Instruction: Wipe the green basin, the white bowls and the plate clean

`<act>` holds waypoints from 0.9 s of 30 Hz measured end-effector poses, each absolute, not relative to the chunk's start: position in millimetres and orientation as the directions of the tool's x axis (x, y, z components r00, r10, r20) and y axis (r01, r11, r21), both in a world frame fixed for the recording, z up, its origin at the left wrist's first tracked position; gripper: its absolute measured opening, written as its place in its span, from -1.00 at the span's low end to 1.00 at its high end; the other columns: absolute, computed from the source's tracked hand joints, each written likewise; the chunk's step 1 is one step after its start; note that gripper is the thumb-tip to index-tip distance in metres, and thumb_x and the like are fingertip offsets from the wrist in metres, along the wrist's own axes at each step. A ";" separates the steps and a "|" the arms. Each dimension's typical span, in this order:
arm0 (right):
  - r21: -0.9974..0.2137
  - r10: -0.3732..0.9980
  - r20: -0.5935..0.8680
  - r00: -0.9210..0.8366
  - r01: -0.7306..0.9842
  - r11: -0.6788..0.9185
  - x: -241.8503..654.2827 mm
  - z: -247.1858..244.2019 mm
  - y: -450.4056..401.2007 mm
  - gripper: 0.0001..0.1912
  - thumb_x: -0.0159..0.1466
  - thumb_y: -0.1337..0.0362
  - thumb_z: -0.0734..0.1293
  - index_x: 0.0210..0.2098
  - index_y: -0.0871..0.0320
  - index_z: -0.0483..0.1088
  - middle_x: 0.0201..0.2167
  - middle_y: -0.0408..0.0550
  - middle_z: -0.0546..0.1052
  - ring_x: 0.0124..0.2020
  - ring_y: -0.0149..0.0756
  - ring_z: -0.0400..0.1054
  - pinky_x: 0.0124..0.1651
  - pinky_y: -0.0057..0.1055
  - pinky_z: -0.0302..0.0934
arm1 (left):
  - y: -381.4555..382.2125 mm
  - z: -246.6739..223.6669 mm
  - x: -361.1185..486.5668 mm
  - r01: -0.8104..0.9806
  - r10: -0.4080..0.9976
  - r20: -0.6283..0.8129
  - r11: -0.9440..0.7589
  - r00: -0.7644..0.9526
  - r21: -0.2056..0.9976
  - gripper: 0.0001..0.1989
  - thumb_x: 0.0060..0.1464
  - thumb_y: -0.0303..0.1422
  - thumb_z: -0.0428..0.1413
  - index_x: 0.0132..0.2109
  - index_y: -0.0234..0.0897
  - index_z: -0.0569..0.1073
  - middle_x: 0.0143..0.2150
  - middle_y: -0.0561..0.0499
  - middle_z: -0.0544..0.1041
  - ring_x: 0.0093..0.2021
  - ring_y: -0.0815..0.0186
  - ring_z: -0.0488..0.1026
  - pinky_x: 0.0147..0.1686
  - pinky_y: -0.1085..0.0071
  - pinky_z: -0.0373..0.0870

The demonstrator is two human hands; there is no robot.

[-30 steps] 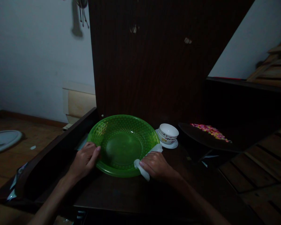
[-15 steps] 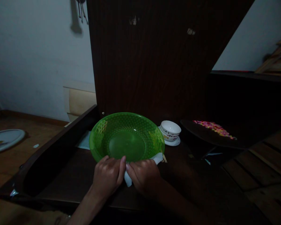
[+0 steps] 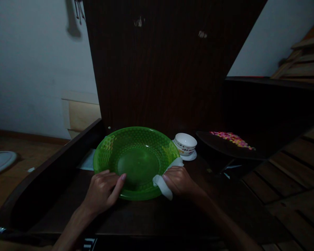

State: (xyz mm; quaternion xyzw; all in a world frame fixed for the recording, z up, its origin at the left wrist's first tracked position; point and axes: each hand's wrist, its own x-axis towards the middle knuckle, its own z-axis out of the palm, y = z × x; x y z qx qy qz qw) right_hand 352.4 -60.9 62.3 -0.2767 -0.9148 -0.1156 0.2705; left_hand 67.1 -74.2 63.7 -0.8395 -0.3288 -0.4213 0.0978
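Note:
A green plastic basin (image 3: 138, 164) with a honeycomb pattern sits on the dark wooden desk (image 3: 136, 218). My left hand (image 3: 103, 190) is closed over the basin's near-left rim, thumb on the inner side and fingers partly hidden. At the near-right rim, my right hand (image 3: 178, 179) is closed around a white cloth (image 3: 164, 186). One part of the cloth hangs over the rim and another sticks out behind the knuckles. The basin looks empty inside.
Stacked white bowls (image 3: 185, 142) stand on a white plate (image 3: 190, 157) right of the basin. A pale blue sheet (image 3: 87, 162) lies partly under its left side. Further right is a dark panel with colourful pieces (image 3: 234, 139). A raised side board (image 3: 54, 167) borders the left.
My hands have moved apart along the rim, the left to the left and the right to the right with the cloth. The whole view has shifted slightly.

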 end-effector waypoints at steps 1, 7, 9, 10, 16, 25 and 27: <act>0.052 0.446 0.572 -0.689 0.573 0.818 355.3 63.1 -59.8 -0.43 0.48 0.33 -0.05 -0.61 0.15 0.28 -0.68 -0.15 0.38 -0.66 -0.45 0.14 -0.41 -0.37 -0.03 | -71.6 64.4 63.3 0.622 0.481 0.757 -0.773 0.443 0.127 -0.56 0.28 -0.46 -0.02 -0.60 -0.24 0.30 -0.71 0.14 0.32 -0.72 0.45 0.23 -0.55 0.38 0.13; 0.108 0.439 0.633 -0.638 0.634 0.766 345.6 55.3 -65.1 -0.48 0.44 0.37 0.02 -0.62 0.15 0.29 -0.71 -0.17 0.36 -0.67 -0.44 0.09 -0.46 -0.33 -0.11 | -64.4 62.6 54.3 0.612 0.483 0.788 -0.771 0.383 0.175 -0.58 0.26 -0.48 0.02 -0.60 -0.24 0.27 -0.69 0.15 0.26 -0.68 0.44 0.21 -0.49 0.40 0.21; 0.133 0.433 0.652 -0.622 0.656 0.743 338.3 52.4 -68.9 -0.50 0.43 0.39 0.04 -0.62 0.15 0.29 -0.72 -0.18 0.36 -0.69 -0.44 0.09 -0.47 -0.32 -0.14 | -68.7 59.8 59.6 0.625 0.456 0.817 -0.765 0.354 0.157 -0.62 0.25 -0.52 0.03 -0.56 -0.25 0.30 -0.65 0.14 0.29 -0.64 0.43 0.23 -0.45 0.39 0.25; 0.142 0.432 0.661 -0.614 0.667 0.731 333.7 51.6 -71.3 -0.50 0.43 0.39 0.05 -0.61 0.15 0.30 -0.72 -0.18 0.37 -0.69 -0.44 0.10 -0.47 -0.31 -0.15 | -72.0 58.3 64.3 0.630 0.439 0.827 -0.764 0.351 0.138 -0.64 0.25 -0.53 0.04 -0.54 -0.25 0.31 -0.64 0.13 0.30 -0.63 0.43 0.23 -0.44 0.39 0.24; 0.031 0.573 0.690 -0.443 0.809 0.587 289.0 51.3 -92.6 -0.59 0.38 0.40 0.13 -0.58 0.12 0.34 -0.69 -0.15 0.44 -0.66 -0.37 0.27 -0.45 -0.29 -0.12 | -97.4 53.6 105.5 0.663 0.454 0.794 -0.743 0.404 0.087 -0.71 0.24 -0.53 0.07 -0.48 -0.28 0.39 -0.59 0.09 0.36 -0.57 0.38 0.26 -0.43 0.33 0.19; 0.039 0.533 0.735 -0.419 0.811 0.584 277.8 49.0 -97.6 -0.61 0.34 0.42 0.16 -0.61 0.12 0.33 -0.71 -0.16 0.41 -0.67 -0.38 0.26 -0.48 -0.30 -0.11 | -94.7 55.2 106.3 0.623 0.492 0.784 -0.762 0.379 0.177 -0.64 0.25 -0.54 0.04 -0.53 -0.27 0.31 -0.63 0.12 0.28 -0.61 0.42 0.21 -0.47 0.34 0.14; 0.079 0.485 0.740 -0.466 0.776 0.626 293.4 48.3 -90.8 -0.60 0.34 0.43 0.15 -0.62 0.13 0.31 -0.72 -0.17 0.39 -0.68 -0.40 0.22 -0.47 -0.31 -0.11 | -91.1 55.7 103.4 0.632 0.471 0.801 -0.759 0.368 0.156 -0.64 0.24 -0.54 0.05 -0.55 -0.27 0.31 -0.64 0.13 0.26 -0.62 0.43 0.20 -0.50 0.35 0.12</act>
